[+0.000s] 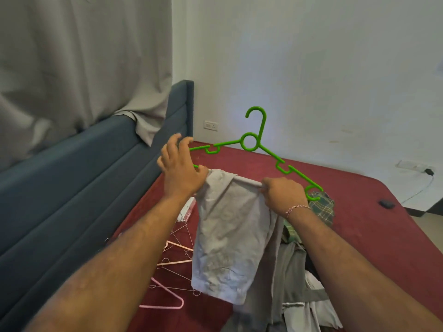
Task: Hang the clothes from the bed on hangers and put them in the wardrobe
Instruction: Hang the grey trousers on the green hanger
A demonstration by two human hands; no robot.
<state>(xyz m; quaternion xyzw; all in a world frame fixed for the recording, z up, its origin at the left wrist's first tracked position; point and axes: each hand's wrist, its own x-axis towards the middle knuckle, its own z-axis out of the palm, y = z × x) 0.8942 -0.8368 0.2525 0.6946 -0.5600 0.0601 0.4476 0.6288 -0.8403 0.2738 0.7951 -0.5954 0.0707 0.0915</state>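
green hanger [254,142] held up over the bed [359,212], grey trousers [230,236] draped over its lower bar.
both forearms are stretched forward. left hand [179,168] is set at the hanger's left end, thumb and lower fingers curled round the bar by the cloth, upper fingers spread loose. right hand [282,195] is clamped on the bar and trouser fold near the right end. more clothes [299,271] and spare hangers [172,259] are seen on the bed below.
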